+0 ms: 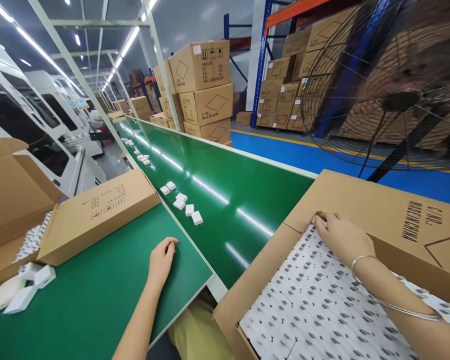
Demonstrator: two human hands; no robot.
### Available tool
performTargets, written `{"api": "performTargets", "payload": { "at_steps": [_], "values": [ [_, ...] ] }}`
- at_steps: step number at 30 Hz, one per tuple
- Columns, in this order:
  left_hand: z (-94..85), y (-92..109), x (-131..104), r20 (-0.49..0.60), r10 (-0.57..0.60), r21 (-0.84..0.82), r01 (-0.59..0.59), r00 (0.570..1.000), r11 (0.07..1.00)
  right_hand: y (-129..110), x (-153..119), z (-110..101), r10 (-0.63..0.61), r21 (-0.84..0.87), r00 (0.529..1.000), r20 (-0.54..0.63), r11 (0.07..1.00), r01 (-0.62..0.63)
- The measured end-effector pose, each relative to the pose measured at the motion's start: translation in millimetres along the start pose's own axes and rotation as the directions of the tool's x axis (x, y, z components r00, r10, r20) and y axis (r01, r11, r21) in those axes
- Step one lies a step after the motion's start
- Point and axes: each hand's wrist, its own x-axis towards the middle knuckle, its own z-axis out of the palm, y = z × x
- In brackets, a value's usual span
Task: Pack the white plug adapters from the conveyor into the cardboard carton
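My left hand (162,260) rests on the green tabletop (108,280) with its fingers curled together and nothing visible in them. At the right, my right hand (343,235) reaches over an open cardboard box (262,260), its fingertips at the box's far inner corner. Whatever those fingers may hold is too small to make out. White pieces with dark metal prongs (315,295) fill the box in tight rows. Several small white blocks (189,210) lie on the green conveyor belt (225,175), between and beyond my hands.
A closed carton (101,215) lies on the table's far side, beside an open box (15,200) holding white pieces. White parts (26,295) sit at the left. A large fan (397,100) stands at the right; stacked cartons (206,82) rise behind the belt.
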Motion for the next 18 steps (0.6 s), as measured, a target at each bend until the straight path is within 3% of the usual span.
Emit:
{"api": "performTargets", "payload": {
  "at_steps": [7, 18],
  "values": [
    [0.6, -4.2, 1.5, 0.016, -0.007, 0.013, 0.007, 1.0, 1.0, -2.4, 2.6, 8.0, -0.008, -0.079, 1.0, 0.001, 0.997, 0.008],
    [0.4, 0.8, -1.7, 0.005, 0.025, 0.035, -0.025, 1.0, 0.999, 2.6, 4.8, 8.4, 0.026, -0.027, 0.999, 0.035, 0.999, -0.025]
  ]
}}
